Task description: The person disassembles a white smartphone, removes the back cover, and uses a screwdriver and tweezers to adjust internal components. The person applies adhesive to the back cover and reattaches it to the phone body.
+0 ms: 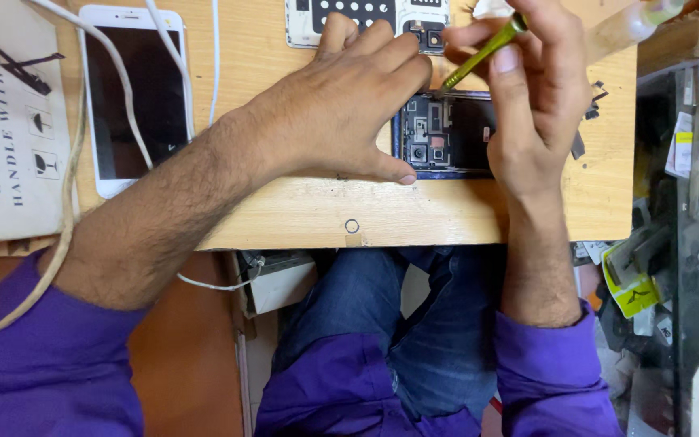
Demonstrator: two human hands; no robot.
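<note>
Head view: the left hand [341, 109] lies flat on the opened phone [445, 133], fingers spread and pressing its left end to the bench [301, 212], thumb along its lower edge. The right hand [531, 97] pinches a green-handled screwdriver [483, 50], fingers closed on the shaft, tip down at the phone's upper edge among the exposed circuit parts. The step looks like working a screw near the top of the board; the next move calls for a steady tip and a firm hold so the phone does not slide. A white phone [135, 97] with a white cable [123, 73] across it lies at the left. Left of that sits a pale grey box [6, 121] with dark lettering and handling symbols. A yellow-green packet [633, 283] lies low at the right.
</note>
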